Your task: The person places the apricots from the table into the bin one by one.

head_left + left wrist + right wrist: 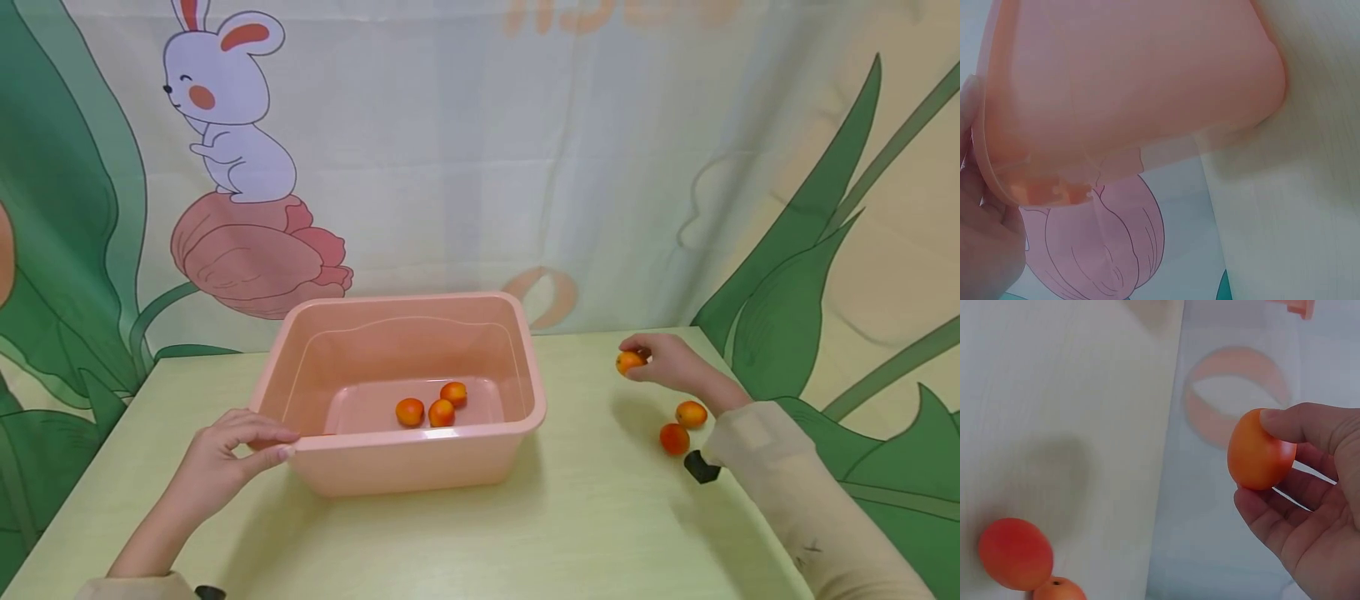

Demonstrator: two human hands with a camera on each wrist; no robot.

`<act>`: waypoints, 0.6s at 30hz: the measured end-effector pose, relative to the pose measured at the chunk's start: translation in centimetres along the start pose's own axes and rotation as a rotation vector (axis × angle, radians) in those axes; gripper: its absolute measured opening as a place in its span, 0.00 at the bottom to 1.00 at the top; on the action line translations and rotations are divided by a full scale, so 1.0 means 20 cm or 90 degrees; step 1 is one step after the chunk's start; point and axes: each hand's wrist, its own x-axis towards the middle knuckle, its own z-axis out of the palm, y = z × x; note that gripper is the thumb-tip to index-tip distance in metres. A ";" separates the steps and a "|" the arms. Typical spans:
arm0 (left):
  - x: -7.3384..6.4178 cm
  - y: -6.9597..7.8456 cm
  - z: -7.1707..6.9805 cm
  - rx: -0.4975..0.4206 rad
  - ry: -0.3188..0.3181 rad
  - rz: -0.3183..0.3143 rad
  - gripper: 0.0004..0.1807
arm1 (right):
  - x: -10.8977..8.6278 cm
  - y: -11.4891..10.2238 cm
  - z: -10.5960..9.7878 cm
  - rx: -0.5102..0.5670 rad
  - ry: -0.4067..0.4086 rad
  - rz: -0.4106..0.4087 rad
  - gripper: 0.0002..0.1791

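Observation:
At the near left corner of a pink plastic basin (405, 458), my left hand (217, 467) pinches the rim between thumb and fingers. The left wrist view shows the same hand (988, 250) at the basin's edge (1147, 69). Several small orange-red fruits (410, 412) lie on the basin floor. Over the right part of the table, my right hand (671, 362) holds a smooth, egg-shaped orange fruit (1260, 450) between thumb and fingertips, lifted off the surface. Below that hand, a redder fruit (674, 439) and an orange one (692, 414) rest on the table.
The basin stands left of centre on a pale yellow-green table (600, 517). Behind the table hangs a printed curtain (450, 167) with a rabbit and leaves. A black piece (702, 467) sits under the right sleeve (795, 475).

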 end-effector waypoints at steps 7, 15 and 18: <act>0.00 0.01 0.00 -0.001 0.000 -0.002 0.09 | 0.00 -0.08 -0.03 -0.013 0.008 -0.038 0.20; 0.00 0.02 0.01 -0.009 0.006 0.007 0.09 | -0.01 -0.19 -0.07 -0.026 0.006 -0.079 0.20; 0.00 0.02 0.01 -0.012 0.009 0.013 0.09 | -0.01 -0.23 -0.09 -0.030 0.005 -0.087 0.20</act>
